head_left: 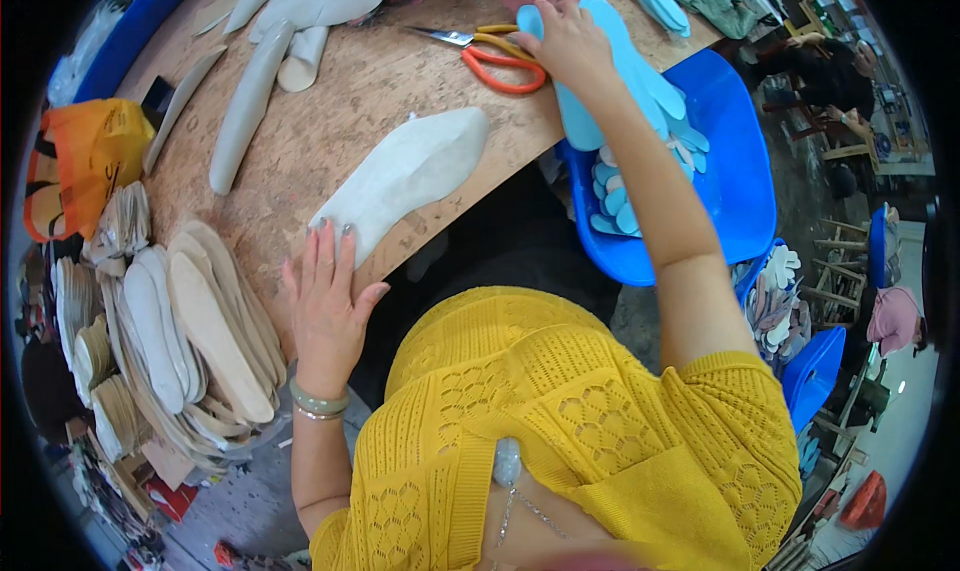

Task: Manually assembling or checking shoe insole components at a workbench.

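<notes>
A white insole-shaped piece [420,161] lies slantwise near the table's front edge. My left hand [328,291] rests flat at its lower left end, fingers stretched out and the fingertips touching it. At the table's right edge, my right hand [572,51] has its fingers and thumb closed on the far end of a light blue insole [580,121]. Another blue insole [628,56] lies right beside it, partly hidden by my forearm. Scissors [500,59] with one orange and one yellow handle lie just left of my right hand, blades pointing left.
A blue tub [735,161] holding blue cut pieces stands against the table's right edge. Stacked beige and white insoles [215,321] sit at left, below an orange bag [95,161]. More white pieces [255,101] lie on the far table [370,101]. Another person [825,76] sits far right.
</notes>
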`<move>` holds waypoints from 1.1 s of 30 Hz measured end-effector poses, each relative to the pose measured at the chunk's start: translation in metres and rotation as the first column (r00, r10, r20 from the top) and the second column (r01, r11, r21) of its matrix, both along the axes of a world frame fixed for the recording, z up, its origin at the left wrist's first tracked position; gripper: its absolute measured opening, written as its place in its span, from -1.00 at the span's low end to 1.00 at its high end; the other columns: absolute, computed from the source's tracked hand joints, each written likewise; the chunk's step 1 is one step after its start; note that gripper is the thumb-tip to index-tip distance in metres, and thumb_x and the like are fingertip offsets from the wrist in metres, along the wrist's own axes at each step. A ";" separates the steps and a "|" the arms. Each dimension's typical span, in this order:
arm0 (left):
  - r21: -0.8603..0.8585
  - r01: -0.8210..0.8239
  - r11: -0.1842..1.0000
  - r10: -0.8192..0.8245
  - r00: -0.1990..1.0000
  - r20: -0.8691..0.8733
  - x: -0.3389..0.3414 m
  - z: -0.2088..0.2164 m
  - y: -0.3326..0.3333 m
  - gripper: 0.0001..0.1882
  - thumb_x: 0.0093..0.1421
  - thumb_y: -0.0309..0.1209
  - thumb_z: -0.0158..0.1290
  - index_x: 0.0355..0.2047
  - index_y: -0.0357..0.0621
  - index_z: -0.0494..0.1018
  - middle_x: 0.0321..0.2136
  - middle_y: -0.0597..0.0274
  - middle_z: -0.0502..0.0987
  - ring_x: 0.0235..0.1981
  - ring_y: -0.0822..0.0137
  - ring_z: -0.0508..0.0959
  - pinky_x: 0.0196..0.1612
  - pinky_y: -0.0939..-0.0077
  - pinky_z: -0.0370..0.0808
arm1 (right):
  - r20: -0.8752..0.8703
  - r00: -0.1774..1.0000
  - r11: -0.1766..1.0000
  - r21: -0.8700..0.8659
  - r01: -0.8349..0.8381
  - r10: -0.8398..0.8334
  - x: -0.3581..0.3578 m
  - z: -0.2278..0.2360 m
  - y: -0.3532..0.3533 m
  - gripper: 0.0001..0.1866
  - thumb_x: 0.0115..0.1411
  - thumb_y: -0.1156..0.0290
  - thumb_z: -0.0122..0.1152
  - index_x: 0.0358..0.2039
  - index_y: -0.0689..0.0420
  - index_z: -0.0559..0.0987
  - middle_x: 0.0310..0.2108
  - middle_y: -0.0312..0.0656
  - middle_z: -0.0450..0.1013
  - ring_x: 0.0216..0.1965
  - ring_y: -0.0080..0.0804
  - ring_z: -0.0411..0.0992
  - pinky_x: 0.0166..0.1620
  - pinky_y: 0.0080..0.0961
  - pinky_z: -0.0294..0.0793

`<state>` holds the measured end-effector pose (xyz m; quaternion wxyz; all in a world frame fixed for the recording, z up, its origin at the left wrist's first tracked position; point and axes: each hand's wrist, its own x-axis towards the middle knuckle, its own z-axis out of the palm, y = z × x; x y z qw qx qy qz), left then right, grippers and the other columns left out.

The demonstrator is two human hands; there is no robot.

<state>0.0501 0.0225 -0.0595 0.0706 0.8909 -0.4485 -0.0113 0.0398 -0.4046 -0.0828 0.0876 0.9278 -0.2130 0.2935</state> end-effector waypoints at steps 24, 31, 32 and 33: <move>-0.050 -0.031 0.998 0.030 0.999 -0.014 -0.001 -0.004 0.006 -0.33 0.06 -0.01 0.15 0.21 0.22 0.33 0.17 -0.06 0.30 0.24 -0.01 0.27 0.23 -0.27 0.05 | 0.572 0.804 -0.555 0.621 -0.553 -0.162 -0.019 0.002 0.152 -0.57 0.19 0.60 0.07 0.09 0.25 0.35 -0.07 -0.11 0.46 -0.11 -0.37 0.50 -0.12 -0.36 0.58; -0.038 0.010 0.999 -0.010 1.000 -0.001 0.003 -0.004 0.020 -0.32 0.04 0.01 0.17 0.21 0.29 0.33 0.23 -0.16 0.21 0.31 -0.05 0.16 0.24 -0.28 0.05 | 0.557 0.824 -0.502 0.687 -0.525 -0.099 -0.016 -0.005 0.146 -0.51 0.18 0.65 0.05 0.15 0.24 0.27 -0.04 -0.10 0.41 -0.05 -0.41 0.45 0.00 -0.45 0.50; -0.032 0.012 0.999 -0.012 1.000 -0.003 0.003 -0.003 0.021 -0.31 0.03 0.02 0.17 0.21 0.31 0.33 0.25 -0.19 0.18 0.33 -0.07 0.12 0.24 -0.27 0.05 | 0.556 0.826 -0.454 0.715 -0.531 -0.091 -0.017 -0.006 0.147 -0.51 0.18 0.66 0.05 0.15 0.24 0.28 -0.03 -0.10 0.41 -0.04 -0.43 0.44 0.02 -0.46 0.49; -0.028 0.010 1.000 -0.010 1.000 -0.003 0.003 -0.003 0.022 -0.31 0.03 0.02 0.17 0.21 0.31 0.33 0.25 -0.19 0.18 0.33 -0.07 0.12 0.24 -0.27 0.05 | 0.556 0.826 -0.458 0.714 -0.530 -0.091 -0.017 -0.006 0.148 -0.51 0.18 0.66 0.05 0.15 0.24 0.28 -0.03 -0.10 0.41 -0.04 -0.43 0.44 0.02 -0.46 0.49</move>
